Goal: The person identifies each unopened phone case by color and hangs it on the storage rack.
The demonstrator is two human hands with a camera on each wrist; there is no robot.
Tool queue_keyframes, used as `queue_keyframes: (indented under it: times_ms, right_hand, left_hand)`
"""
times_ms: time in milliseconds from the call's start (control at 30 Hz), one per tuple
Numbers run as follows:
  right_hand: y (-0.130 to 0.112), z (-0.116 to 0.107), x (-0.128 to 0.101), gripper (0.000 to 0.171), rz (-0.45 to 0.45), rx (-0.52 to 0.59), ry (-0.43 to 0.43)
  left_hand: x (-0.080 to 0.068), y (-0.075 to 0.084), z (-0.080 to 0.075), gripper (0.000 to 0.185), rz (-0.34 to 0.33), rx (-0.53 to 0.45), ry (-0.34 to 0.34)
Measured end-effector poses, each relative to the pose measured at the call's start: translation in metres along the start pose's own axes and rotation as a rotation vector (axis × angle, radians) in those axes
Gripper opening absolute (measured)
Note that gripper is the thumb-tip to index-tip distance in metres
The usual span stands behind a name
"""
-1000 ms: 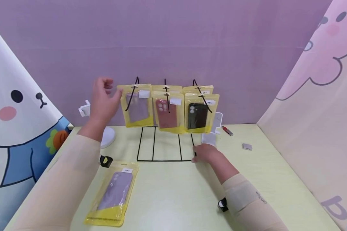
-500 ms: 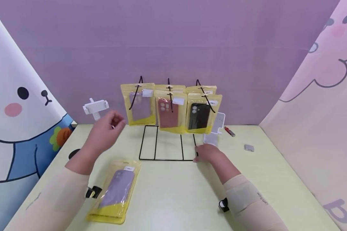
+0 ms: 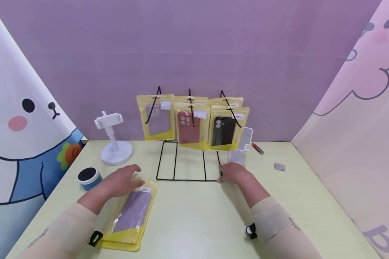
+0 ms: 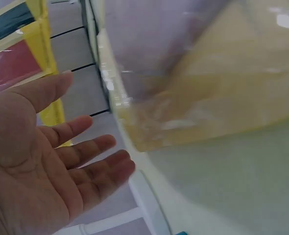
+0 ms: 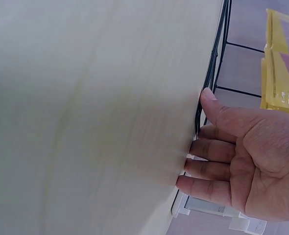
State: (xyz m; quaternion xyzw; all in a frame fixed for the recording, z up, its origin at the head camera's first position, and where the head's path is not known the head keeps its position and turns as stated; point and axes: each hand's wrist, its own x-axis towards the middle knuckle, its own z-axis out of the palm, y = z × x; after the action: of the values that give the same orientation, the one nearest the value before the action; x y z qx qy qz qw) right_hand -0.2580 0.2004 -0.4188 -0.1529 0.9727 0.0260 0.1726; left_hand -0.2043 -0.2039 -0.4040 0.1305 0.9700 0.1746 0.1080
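My left hand (image 3: 121,181) hovers over the upper end of a yellow-edged pouch (image 3: 133,210) with a purple phone case inside, lying on the table. In the left wrist view its fingers (image 4: 93,183) are spread and loosely bent, with nothing between them. At the front right corner of a black wire display rack (image 3: 181,180), my right hand (image 3: 234,173) grips the base wire. The right wrist view shows the thumb (image 5: 210,95) on one side of that wire and the fingers on the other. Pouched phone cases hang from the rack's hooks, the front ones purple, red (image 3: 188,127) and black (image 3: 223,131).
A white phone stand (image 3: 116,153) and a blue round tub with a black top (image 3: 89,178) are at the left. Another white stand (image 3: 245,138) is partly hidden behind the rack. A red USB stick (image 3: 257,148) and a small silver block (image 3: 280,167) lie at the right.
My left hand has come away from the hanging purple-case pouch and moved down over the pouch on the table, its fingers spreading again. The right hand has stayed at the rack's corner.
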Motion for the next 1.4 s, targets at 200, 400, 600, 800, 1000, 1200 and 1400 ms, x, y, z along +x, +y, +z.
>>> queue_keyframes:
  times_ms: [200,400,600,800,1000,1200,1400]
  right_hand:
    - [-0.001,0.002,0.000,0.068,-0.012,-0.010,0.012]
    - [0.000,0.001,-0.001,0.069,-0.003,-0.005,0.004]
    - [-0.001,0.001,0.001,0.069,0.000,-0.005,-0.004]
    - [-0.001,0.002,-0.001,0.068,-0.003,-0.017,0.002]
    - [-0.001,0.002,-0.001,0.068,0.006,-0.019,0.003]
    - [-0.001,0.002,0.000,0.068,0.011,-0.002,-0.005]
    - [0.000,0.001,0.001,0.068,0.010,-0.003,-0.002]
  left_hand:
    - [0.000,-0.009,0.012,0.072,-0.111,0.049,-0.073]
    - [0.002,-0.010,0.011,0.063,-0.130,0.100,-0.068]
    - [-0.001,-0.013,0.010,0.011,-0.043,0.136,-0.050]
    - [-0.001,-0.019,0.013,0.011,0.033,0.144,-0.023]
    - [-0.001,-0.018,0.008,0.018,0.079,-0.028,-0.017]
    - [-0.002,-0.011,-0.003,0.019,0.133,-0.297,-0.058]
    - [-0.006,0.004,-0.018,0.023,0.080,-0.538,-0.066]
